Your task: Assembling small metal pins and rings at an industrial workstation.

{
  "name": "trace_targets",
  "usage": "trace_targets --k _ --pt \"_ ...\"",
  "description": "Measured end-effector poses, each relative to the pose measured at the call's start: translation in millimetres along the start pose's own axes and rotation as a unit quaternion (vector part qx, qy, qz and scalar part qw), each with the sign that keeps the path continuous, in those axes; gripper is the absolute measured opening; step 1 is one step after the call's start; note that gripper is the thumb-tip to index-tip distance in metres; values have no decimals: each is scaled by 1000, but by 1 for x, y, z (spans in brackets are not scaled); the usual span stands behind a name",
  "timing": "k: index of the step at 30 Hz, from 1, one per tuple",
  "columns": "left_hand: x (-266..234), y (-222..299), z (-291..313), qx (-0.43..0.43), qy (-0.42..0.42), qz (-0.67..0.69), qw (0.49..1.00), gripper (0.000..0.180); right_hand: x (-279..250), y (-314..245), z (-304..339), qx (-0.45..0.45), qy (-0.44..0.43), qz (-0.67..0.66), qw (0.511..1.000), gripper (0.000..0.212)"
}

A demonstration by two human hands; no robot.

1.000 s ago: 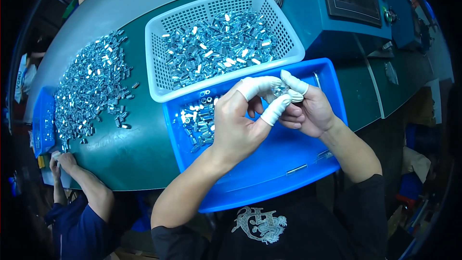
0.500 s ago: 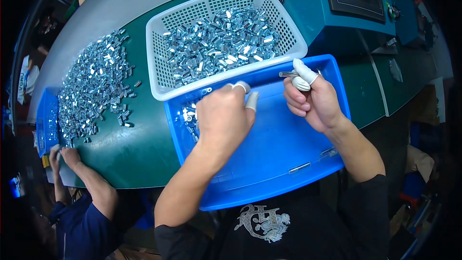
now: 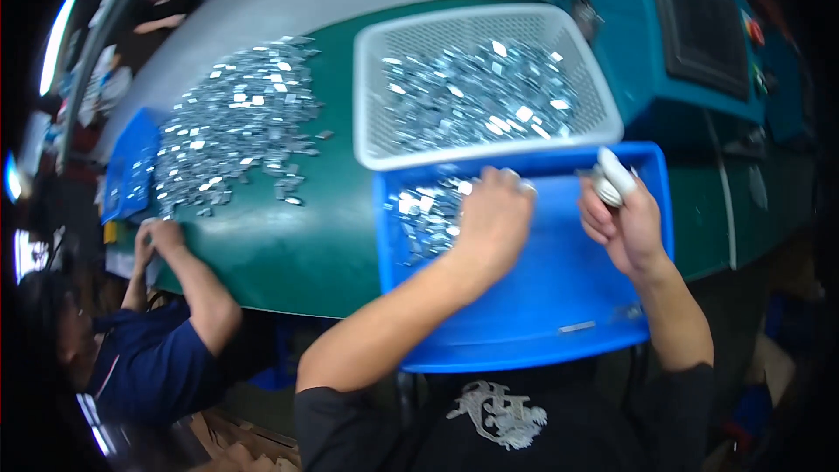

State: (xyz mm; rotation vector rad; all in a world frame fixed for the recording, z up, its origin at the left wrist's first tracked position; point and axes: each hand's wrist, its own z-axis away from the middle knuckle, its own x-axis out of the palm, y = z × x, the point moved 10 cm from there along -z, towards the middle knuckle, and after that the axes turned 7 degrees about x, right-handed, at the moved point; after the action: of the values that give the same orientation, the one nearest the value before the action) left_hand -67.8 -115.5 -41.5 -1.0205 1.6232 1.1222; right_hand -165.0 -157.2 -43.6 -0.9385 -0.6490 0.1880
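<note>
Over the shallow blue bin [image 3: 559,293], my left hand [image 3: 494,223] hangs with its fingers curled together at the right side of a heap of small shiny metal pieces [image 3: 424,218]. Whatever its fingertips may hold is hidden behind the hand. My right hand [image 3: 625,223] is raised at the bin's right side, with thumb and fingers closed on a thin metal rod [image 3: 585,173], blurred now. White finger covers are on the thumb and a finger of my right hand, and pale ones show on my left fingertips. One loose rod [image 3: 576,327] lies near the bin's front edge.
Behind the bin stands a white perforated basket [image 3: 371,157] full of metal pieces. A big metal pile [image 3: 236,122] covers the green table [image 3: 336,236] at left, beside a small blue basket [image 3: 131,157] and a co-worker's hands [image 3: 157,234]. A teal machine [image 3: 625,61] stands back right.
The view has shifted, so the scene sits farther right. My left hand's fingers are now nearer the metal heap, more of which shows. My right hand keeps its grip on the rod.
</note>
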Motion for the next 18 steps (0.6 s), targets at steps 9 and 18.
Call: trace_targets --k 9,18 --pt "-38 -9 -8 -65 133 446 883 18 -27 -6 1 -67 96 31 993 46" --pt "-34 -19 -3 -91 180 560 803 21 -18 -11 1 -131 86 181 971 41"
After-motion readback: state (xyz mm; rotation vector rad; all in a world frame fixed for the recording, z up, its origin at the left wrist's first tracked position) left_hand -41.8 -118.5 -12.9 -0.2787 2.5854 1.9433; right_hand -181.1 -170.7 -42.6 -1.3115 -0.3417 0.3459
